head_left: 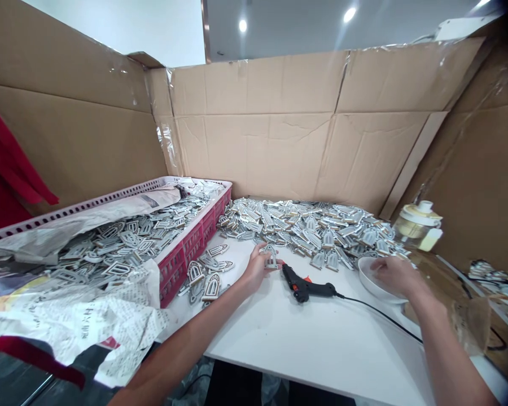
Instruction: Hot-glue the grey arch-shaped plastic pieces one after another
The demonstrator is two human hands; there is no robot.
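Note:
My left hand point(256, 269) is closed on a small grey-and-white arch-shaped piece point(271, 258), pinched upright above the white table. My right hand point(395, 274) reaches into a white bowl point(375, 286) at the right; its fingers curl down together, and whatever they grip is hidden. Between the hands a black glue gun point(307, 286) lies on the table, its nozzle close to my left fingertips and its cord running off to the right. A few finished-looking arch pieces point(211, 286) lie left of my left hand, beside a pink basket.
The pink basket point(186, 256) holds many arch pieces and crumpled newspaper point(80, 324). A large heap of similar pieces point(296, 225) spreads along the back. Cardboard walls point(258, 141) enclose the table. A clear pump bottle point(417, 225) stands beyond the bowl.

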